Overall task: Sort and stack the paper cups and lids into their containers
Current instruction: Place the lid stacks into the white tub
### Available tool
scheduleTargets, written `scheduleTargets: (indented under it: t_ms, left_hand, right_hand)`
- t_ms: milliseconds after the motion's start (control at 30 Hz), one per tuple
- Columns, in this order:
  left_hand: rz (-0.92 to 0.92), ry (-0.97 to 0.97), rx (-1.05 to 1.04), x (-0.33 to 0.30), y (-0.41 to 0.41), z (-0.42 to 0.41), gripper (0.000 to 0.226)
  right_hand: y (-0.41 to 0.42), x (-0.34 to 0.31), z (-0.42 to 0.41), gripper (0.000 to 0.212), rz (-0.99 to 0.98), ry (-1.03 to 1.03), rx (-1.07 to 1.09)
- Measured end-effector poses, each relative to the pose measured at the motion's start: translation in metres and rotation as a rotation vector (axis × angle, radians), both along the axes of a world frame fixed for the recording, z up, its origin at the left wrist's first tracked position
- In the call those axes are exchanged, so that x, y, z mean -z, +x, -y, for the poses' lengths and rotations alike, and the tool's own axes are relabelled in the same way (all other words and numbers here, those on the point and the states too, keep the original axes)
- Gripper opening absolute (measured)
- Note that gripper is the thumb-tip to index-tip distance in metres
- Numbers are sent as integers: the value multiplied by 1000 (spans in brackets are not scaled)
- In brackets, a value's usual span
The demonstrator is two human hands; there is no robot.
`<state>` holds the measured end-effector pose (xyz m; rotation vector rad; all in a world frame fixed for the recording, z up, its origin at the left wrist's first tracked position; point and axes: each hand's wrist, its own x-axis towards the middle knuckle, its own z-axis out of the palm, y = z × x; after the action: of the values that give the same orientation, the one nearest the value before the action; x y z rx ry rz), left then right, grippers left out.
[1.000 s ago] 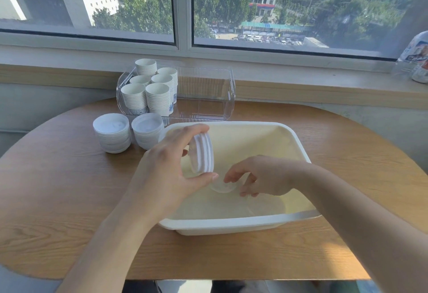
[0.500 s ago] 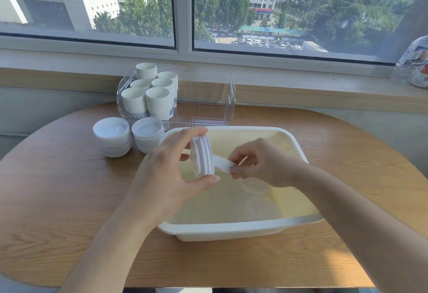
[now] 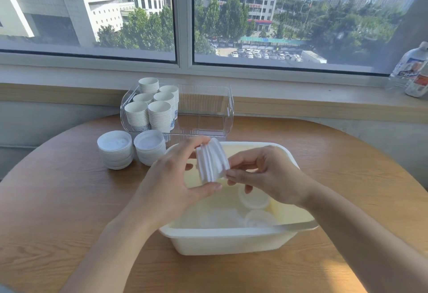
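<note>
**Nesting a Lid onto the Hand-Held Stack**

The left hand point(image 3: 171, 183) holds a short stack of lids point(image 3: 212, 159) on edge above the white tub point(image 3: 222, 239), thumb below and fingers curled over the top rim. The right hand point(image 3: 266, 174) pinches the outermost lid at the stack's right face.

Procedure, as judged: the operator keeps the stack's rims aligned, seats the new lid squarely, and presses lightly until it nests. A loose left grip would likely let the thin lids fan apart, as their edges already splay slightly.

The lids are thin white discs with raised rims. Two translucent loose lids point(image 3: 254, 199) lie in the tub. Two finished lid stacks point(image 3: 132, 152) stand on the wood-grain bench point(image 3: 58, 200). Ribbed paper cup stacks point(image 3: 152, 109) fill the left part of the clear container point(image 3: 208, 109).
</note>
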<state>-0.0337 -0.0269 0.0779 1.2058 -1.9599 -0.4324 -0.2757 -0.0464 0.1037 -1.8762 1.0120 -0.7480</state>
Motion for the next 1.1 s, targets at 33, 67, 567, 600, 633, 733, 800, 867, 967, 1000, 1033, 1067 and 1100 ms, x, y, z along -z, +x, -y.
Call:
scheduleTargets:
  t_ms: [33,67,567,600,633,733,800,867,967,1000,1033,1067,1100]
  left_hand:
    - [9,-3,11,-1,0,1,82]
    - [15,-7,20,-3,-1,1,83]
    - [-122,-69,121,-14,-16,-21,74]
    - [-129,-66,125,-13,-17,-22,74]
    - [-137,-62,131,-13,-17,-23,75]
    - [-153,-57,140,-12,-17,-24,77]
    - [-182,-41,134,-11,-17,-25,80]
    - [-204,-23,131,-12,-16,-25,82]
    - [-207,-18,131,-12,-17,-26,84]
    - [-208,-19,132,-13,-17,-26,85]
    - [-207,-21,133,-13,-18,-26,86]
    - [-204,-25,132,-14,-18,-26,86]
    - [-200,-29,132,-14,-18,-26,87]
  right_hand:
    - [0,-1,-1,9,-11,0,-11]
    - [0,-1,-2,10,-22,-2,-21]
    - [-11,-14,-17,75,31,66,-35]
    - [-11,-15,-17,79,25,84,-40]
    - [-10,-16,-18,79,20,98,-49]
    - [-9,-18,-20,69,24,104,-76]
    - [-11,-18,-21,68,48,93,-55]
    - [-11,-19,-22,69,68,74,-42]
    - [-9,-19,-24,69,87,46,-59]
    - [-8,-20,-25,68,93,43,-73]
    - [-7,-21,-26,67,96,41,-87]
    - [-7,-23,-26,66,99,40,-98]
    - [-7,-24,-27,66,101,44,-104]
